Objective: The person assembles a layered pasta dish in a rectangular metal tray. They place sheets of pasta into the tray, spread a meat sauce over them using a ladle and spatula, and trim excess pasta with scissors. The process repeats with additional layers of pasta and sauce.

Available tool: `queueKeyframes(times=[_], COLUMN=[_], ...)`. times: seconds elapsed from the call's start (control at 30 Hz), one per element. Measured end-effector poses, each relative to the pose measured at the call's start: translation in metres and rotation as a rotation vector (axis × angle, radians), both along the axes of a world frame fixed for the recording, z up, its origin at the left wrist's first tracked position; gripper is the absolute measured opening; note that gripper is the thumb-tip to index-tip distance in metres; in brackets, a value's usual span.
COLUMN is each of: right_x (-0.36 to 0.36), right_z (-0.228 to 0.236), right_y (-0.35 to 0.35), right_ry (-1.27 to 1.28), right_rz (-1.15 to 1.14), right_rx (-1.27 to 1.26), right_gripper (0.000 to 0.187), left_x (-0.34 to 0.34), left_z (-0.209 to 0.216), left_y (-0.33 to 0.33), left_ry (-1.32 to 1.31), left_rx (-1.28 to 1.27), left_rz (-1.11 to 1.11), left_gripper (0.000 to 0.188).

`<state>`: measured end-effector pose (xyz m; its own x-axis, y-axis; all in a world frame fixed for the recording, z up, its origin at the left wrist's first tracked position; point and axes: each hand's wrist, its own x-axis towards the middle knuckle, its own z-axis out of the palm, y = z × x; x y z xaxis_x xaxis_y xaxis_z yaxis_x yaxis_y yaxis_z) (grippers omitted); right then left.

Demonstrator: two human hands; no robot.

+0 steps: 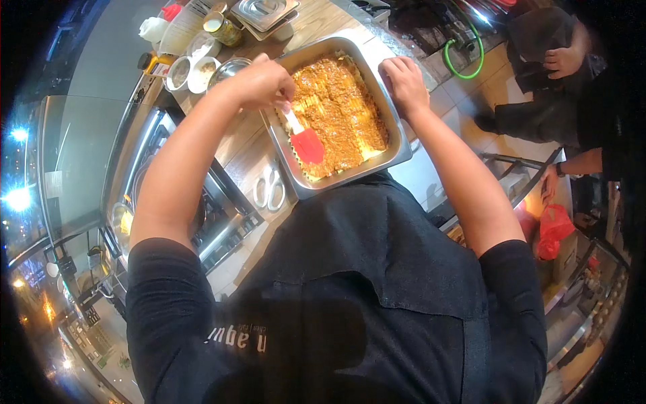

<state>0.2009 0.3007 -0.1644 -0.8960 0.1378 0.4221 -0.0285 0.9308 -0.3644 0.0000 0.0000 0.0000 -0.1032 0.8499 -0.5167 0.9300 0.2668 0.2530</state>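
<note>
My left hand (pixel 264 83) is closed round the pale handle of a spatula (pixel 307 146). Its red blade lies against the food along the left side of a deep rectangular metal pan (pixel 398 138). Orange-brown meat sauce (pixel 336 101) covers most of the pan, over pale pasta sheets with wavy edges that show at the left and the near right corner. At the pan's far right side, my right hand (pixel 406 84) has its fingers curled at the rim; the thumb is hidden. White-handled scissors (pixel 269 188) lie on the counter left of the pan.
Beyond my left hand stand small bowls (pixel 202 74), a glass jar (pixel 223 30), a yellow bottle (pixel 156 64) and lidded metal containers (pixel 264 13). A green hose (pixel 464 57) hangs at the back right. Other people stand at the right, one near a red bag (pixel 555 229).
</note>
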Motion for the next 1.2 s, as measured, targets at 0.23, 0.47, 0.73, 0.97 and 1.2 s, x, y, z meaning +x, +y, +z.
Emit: queueKeyframes(times=[0.23, 0.47, 0.73, 0.97, 1.2], right_x=[0.002, 0.002, 0.001, 0.002, 0.001], right_z=[0.006, 0.007, 0.007, 0.008, 0.004], right_y=[0.0, 0.0, -0.004, -0.004, -0.001], right_ry=[0.0, -0.004, 0.016, -0.003, 0.016], right_rz=[0.007, 0.001, 0.012, 0.016, 0.012], right_rx=[-0.004, -0.001, -0.015, -0.036, -0.001], right_gripper=[0.018, 0.016, 0.016, 0.017, 0.021], left_x=[0.004, -0.037, -0.019, -0.073, -0.028], left_z=[-0.006, 0.027, 0.02, 0.068, 0.047], left_y=[0.0, -0.002, 0.021, -0.002, -0.006], left_ry=[-0.053, 0.242, 0.111, 0.469, 0.199], left_rx=[0.063, 0.051, 0.032, 0.189, 0.165], left_rz=[0.044, 0.091, -0.083, 0.087, 0.158], left_gripper=[0.015, 0.014, 0.009, 0.007, 0.008])
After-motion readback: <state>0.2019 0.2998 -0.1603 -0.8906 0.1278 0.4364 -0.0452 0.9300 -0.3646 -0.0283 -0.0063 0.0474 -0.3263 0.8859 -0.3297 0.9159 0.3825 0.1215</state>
